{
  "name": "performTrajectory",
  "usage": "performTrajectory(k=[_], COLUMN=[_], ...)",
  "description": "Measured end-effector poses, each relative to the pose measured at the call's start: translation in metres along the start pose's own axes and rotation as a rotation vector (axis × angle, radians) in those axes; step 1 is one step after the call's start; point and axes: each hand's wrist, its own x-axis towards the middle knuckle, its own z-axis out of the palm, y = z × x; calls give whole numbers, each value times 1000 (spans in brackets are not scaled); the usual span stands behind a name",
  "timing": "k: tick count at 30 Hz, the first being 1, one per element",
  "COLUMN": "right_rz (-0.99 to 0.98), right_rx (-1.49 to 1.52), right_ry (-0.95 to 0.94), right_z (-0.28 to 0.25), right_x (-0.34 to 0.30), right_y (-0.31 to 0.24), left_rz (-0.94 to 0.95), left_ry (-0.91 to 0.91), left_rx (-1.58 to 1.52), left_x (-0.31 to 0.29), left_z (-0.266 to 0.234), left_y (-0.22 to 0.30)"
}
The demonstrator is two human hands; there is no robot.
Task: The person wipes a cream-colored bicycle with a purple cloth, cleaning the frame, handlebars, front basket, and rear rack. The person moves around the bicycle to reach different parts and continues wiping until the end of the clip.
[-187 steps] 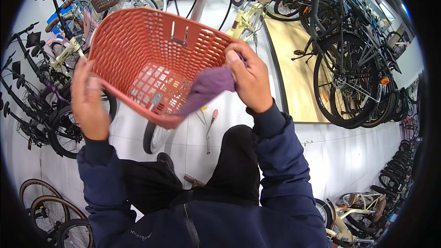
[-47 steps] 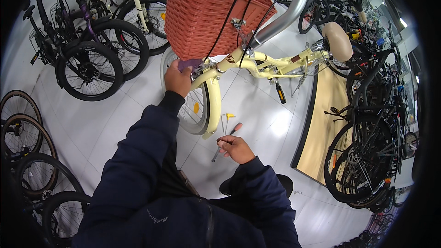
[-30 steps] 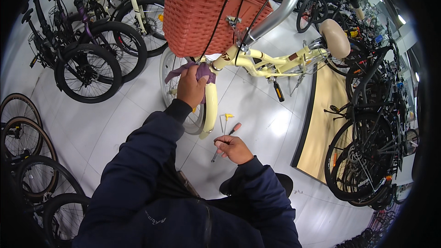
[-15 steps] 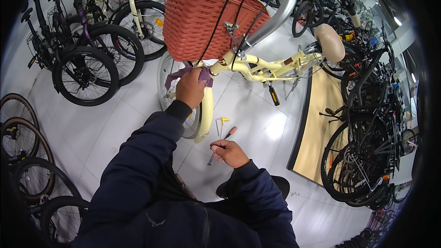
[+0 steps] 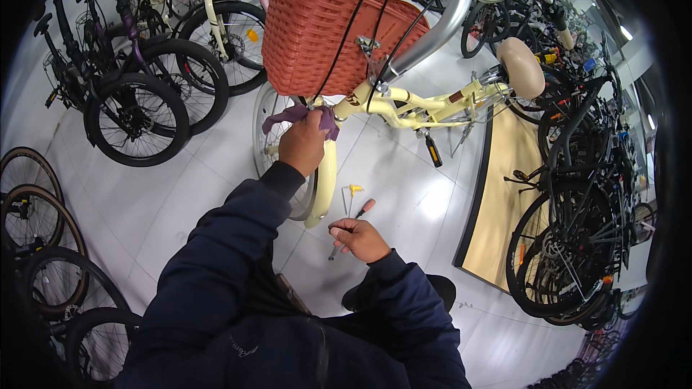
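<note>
My left hand [image 5: 303, 145] is closed on a purple cloth [image 5: 288, 116]. It presses the cloth against the top of the front fender [image 5: 326, 180] of a cream-yellow bicycle [image 5: 404, 115], just under the red woven basket [image 5: 317, 36]. Lower down, my right hand [image 5: 360, 240] hangs with thumb and fingertips pinched together; whatever they may hold is too small to make out. In the picture, a screwdriver with a red-and-black handle [image 5: 367, 207] and a yellow-handled hex key [image 5: 355, 189] show just beyond it on the floor.
Black-tyred bicycles [image 5: 137, 119] stand at the left, with more wheels [image 5: 43, 245] at the lower left. A low wooden platform [image 5: 497, 202] lies on the right, and dark bicycles [image 5: 562, 245] crowd it. The bicycle's silver handlebar [image 5: 440, 25] reaches over the tiled floor [image 5: 180, 209].
The bicycle shows slightly further right in the view. My left hand stays at the fender top with the cloth, while my right hand keeps its pinch and barely moves.
</note>
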Motion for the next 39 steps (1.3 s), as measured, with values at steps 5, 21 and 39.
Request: performTrajectory(k=[5,21,39], right_rz=[-44,-51,-524], right_rx=[7,-40,-115], right_ry=[11,2,740], right_z=[-4,-12,-1], right_x=[-5,-18,72], right_y=[0,-6,-58], left_rz=[-144,243,-333], left_ry=[27,180,-605], left_rx=[99,-5,-749], left_x=[-1,-6,-22], left_z=[-2,3,-13], left_y=[-5,-5,17])
